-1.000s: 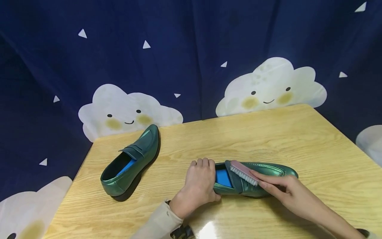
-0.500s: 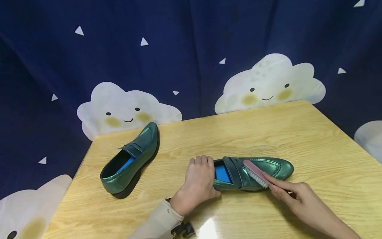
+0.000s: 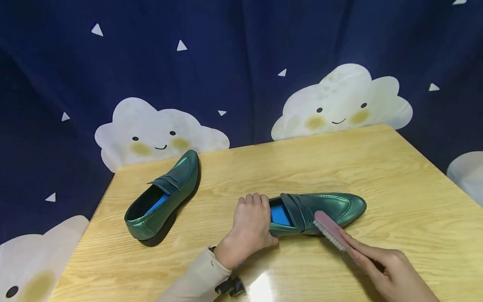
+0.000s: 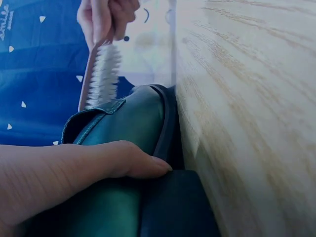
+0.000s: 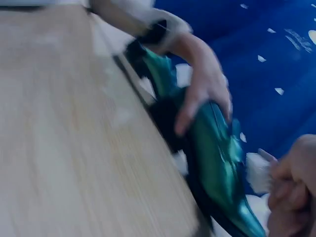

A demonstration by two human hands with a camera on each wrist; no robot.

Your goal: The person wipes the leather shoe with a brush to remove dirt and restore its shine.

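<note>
Brush (image 3: pixel 331 230) by near side of shoe (image 3: pixel 332 207), contact unclear | right hand (image 3: pixel 392 266): fingers pinched on brush end | left hand (image 3: pixel 250 222): fingers clamped over shoe heel | shoe on counter (image 3: pixel 396 167), toe right; second shoe (image 3: pixel 166 199) well apart | advice: brace heel firmly, lay bristles flat, stroke lightly toward toe

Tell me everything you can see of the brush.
The brush has a slim pink back, smooth-looking, perhaps plastic, and white bristles along one side. The right hand grips one end. It slants, its free end over the near side of the green shoe held by the left hand; whether the bristles touch, I can't tell.
</note>
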